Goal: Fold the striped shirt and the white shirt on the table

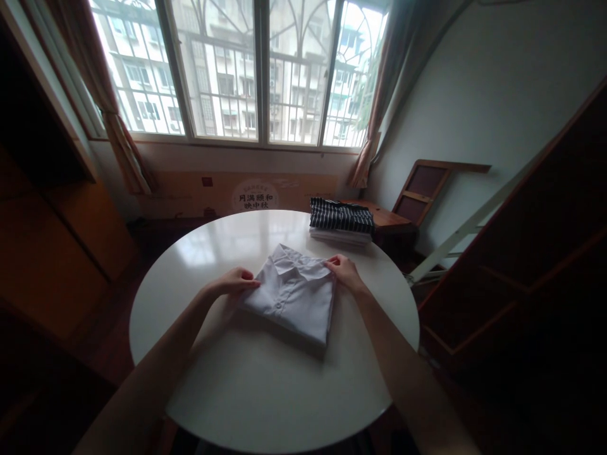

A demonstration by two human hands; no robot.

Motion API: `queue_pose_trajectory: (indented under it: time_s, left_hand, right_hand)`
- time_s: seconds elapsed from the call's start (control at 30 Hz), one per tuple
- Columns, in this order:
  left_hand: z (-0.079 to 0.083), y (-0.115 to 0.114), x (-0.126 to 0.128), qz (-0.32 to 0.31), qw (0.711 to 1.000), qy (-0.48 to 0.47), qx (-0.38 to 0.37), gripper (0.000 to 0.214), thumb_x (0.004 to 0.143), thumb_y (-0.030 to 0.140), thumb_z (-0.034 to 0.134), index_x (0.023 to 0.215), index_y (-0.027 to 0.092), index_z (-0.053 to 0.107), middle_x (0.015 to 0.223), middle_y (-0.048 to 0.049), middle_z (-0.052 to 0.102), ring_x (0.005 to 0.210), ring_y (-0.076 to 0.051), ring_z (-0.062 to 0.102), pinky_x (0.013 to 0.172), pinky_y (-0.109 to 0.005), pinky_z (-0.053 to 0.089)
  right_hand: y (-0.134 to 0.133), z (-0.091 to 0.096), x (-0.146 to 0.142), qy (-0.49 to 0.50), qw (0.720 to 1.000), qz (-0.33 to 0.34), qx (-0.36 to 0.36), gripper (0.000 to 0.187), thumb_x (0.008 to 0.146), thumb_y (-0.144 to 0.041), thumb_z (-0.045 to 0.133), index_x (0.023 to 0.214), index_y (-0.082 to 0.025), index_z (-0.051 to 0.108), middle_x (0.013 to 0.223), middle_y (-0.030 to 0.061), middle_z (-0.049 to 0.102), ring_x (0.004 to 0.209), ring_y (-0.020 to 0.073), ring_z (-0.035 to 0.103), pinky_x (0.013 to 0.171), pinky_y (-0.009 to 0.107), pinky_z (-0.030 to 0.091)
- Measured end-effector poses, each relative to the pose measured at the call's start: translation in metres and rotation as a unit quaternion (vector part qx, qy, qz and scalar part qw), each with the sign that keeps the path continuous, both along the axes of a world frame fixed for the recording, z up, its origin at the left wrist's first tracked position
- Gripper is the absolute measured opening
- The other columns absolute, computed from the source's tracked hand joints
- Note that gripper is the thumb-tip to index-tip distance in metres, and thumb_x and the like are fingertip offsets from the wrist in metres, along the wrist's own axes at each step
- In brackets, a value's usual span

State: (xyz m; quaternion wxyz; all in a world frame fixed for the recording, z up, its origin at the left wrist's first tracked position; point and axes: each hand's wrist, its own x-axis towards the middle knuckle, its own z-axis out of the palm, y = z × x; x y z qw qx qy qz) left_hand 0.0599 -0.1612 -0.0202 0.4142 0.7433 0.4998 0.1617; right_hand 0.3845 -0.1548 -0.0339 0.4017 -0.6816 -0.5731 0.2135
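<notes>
A white shirt [296,300], folded into a flat rectangle, lies at an angle on the round white table. Its collar points away from me, and a button shows on the front placket. My left hand [236,280] pinches the shirt's left edge with the fingers curled in. At the collar's right end, my right hand [343,270] grips the far right corner between thumb and fingers. Behind the right hand sits a stack of folded clothes, with a black-and-white striped garment [340,215] on top and white cloth [340,236] beneath it.
The round table [208,404] has a glossy white top. A wooden chair [417,189] stands beyond its far right side. To the right are a pale ladder [455,240] and a dark leaning wooden panel [521,272]. A printed cardboard box [199,189] lies below the barred window.
</notes>
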Motion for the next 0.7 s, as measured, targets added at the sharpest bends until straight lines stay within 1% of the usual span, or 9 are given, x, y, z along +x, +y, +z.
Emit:
queue_pose_trajectory:
  time_s: [0.1,0.23,0.33,0.4,0.47,0.5,0.57,0.63,0.7]
  left_hand:
    - [0.003,-0.003,-0.002,-0.011,1.000,0.005,-0.008,0.045,0.057,0.058,0.059,0.046,0.017,0.045,0.043,0.0056,0.034,0.043,-0.008,0.031,0.043,-0.022,0.019]
    - [-0.006,0.002,0.003,0.018,0.998,-0.011,0.057,0.044,0.061,0.058,0.057,0.048,0.017,0.049,0.046,0.0043,0.038,0.046,-0.009,0.035,0.044,-0.021,0.023]
    - [-0.016,0.006,0.011,0.052,0.986,-0.027,0.155,0.038,0.062,0.053,0.057,0.055,0.016,0.057,0.061,-0.0004,0.051,0.058,-0.014,0.047,0.053,-0.023,0.036]
    - [-0.018,0.006,0.014,0.044,0.978,-0.048,0.197,0.031,0.061,0.047,0.060,0.063,0.016,0.063,0.082,-0.0060,0.058,0.075,-0.019,0.053,0.066,-0.027,0.042]
    - [-0.016,0.003,0.015,0.001,0.979,-0.068,0.190,0.028,0.062,0.043,0.059,0.069,0.016,0.066,0.098,-0.0087,0.058,0.087,-0.022,0.053,0.075,-0.029,0.042]
    - [-0.013,0.002,0.014,-0.022,0.983,-0.071,0.171,0.029,0.063,0.043,0.058,0.070,0.016,0.066,0.098,-0.0088,0.059,0.087,-0.022,0.054,0.075,-0.029,0.042]
    - [-0.009,0.001,0.010,-0.044,0.989,-0.063,0.126,0.033,0.068,0.046,0.052,0.065,0.015,0.063,0.083,-0.0073,0.061,0.075,-0.020,0.056,0.069,-0.029,0.043]
    - [-0.009,0.003,0.007,-0.007,0.992,-0.049,0.118,0.038,0.071,0.050,0.047,0.060,0.015,0.058,0.067,-0.0047,0.058,0.065,-0.018,0.054,0.064,-0.030,0.043]
    - [-0.013,0.009,0.005,0.083,0.983,-0.050,0.159,0.035,0.071,0.049,0.047,0.064,0.016,0.056,0.067,-0.0041,0.058,0.066,-0.019,0.054,0.064,-0.030,0.043]
  right_hand:
    - [0.000,-0.002,0.004,-0.001,0.999,-0.018,-0.048,0.037,0.062,-0.054,0.062,0.062,-0.017,0.057,0.056,0.0031,0.057,0.053,0.0152,0.052,0.051,0.027,0.037]
    - [-0.005,0.003,0.015,0.072,0.981,0.098,-0.151,0.042,0.056,-0.057,0.066,0.056,-0.017,0.056,0.042,-0.0029,0.044,0.038,0.0086,0.037,0.039,0.024,0.027]
    - [-0.007,0.005,0.022,0.092,0.966,0.153,-0.185,0.036,0.054,-0.048,0.070,0.060,-0.015,0.060,0.043,-0.0037,0.046,0.038,0.0072,0.036,0.039,0.023,0.027]
    - [-0.005,0.004,0.024,0.096,0.968,0.164,-0.166,0.029,0.054,-0.039,0.071,0.063,-0.014,0.061,0.048,-0.0024,0.051,0.043,0.0086,0.042,0.043,0.023,0.032]
    - [-0.001,0.000,0.023,0.091,0.975,0.166,-0.116,0.021,0.055,-0.031,0.069,0.062,-0.014,0.061,0.053,-0.0008,0.055,0.051,0.0113,0.048,0.051,0.024,0.037]
    - [0.002,-0.002,0.021,0.083,0.978,0.170,-0.088,0.017,0.055,-0.028,0.068,0.061,-0.014,0.061,0.056,-0.0001,0.057,0.055,0.0127,0.051,0.055,0.025,0.039]
    - [0.006,-0.008,0.016,0.064,0.982,0.170,-0.041,0.012,0.058,-0.024,0.065,0.060,-0.014,0.060,0.061,0.0013,0.060,0.063,0.0151,0.054,0.063,0.026,0.042]
    - [0.009,-0.013,0.007,0.045,0.985,0.165,-0.013,0.010,0.063,-0.024,0.061,0.064,-0.014,0.061,0.067,0.0025,0.062,0.068,0.0165,0.056,0.067,0.027,0.042]
    - [0.010,-0.019,-0.001,0.035,0.985,0.172,0.005,0.013,0.067,-0.027,0.058,0.068,-0.015,0.061,0.072,0.0033,0.063,0.071,0.0170,0.057,0.069,0.028,0.043]
